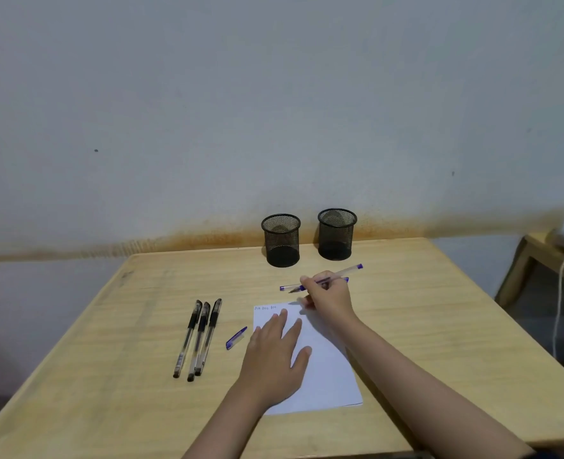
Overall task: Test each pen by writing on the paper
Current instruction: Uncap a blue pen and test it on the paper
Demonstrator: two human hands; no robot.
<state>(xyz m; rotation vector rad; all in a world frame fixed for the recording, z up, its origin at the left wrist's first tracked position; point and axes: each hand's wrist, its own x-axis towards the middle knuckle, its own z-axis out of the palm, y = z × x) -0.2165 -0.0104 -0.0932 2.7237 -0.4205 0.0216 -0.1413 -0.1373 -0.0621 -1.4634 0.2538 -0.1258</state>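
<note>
my left hand point(275, 354) lies flat with straight fingers on the paper point(323, 369), pinning it to the table point(439, 326). my right hand point(327, 298) pinches an uncapped blue pen point(346, 270) just past the paper's far edge, tip lifted off it. a second blue pen point(287, 287) lies under that hand, beyond the paper. its far-left corner carries a few written words. left of the paper lie a blue cap point(236, 338), then three black pens point(199, 337). i judge this pen done; next comes recapping it and taking a black one
</note>
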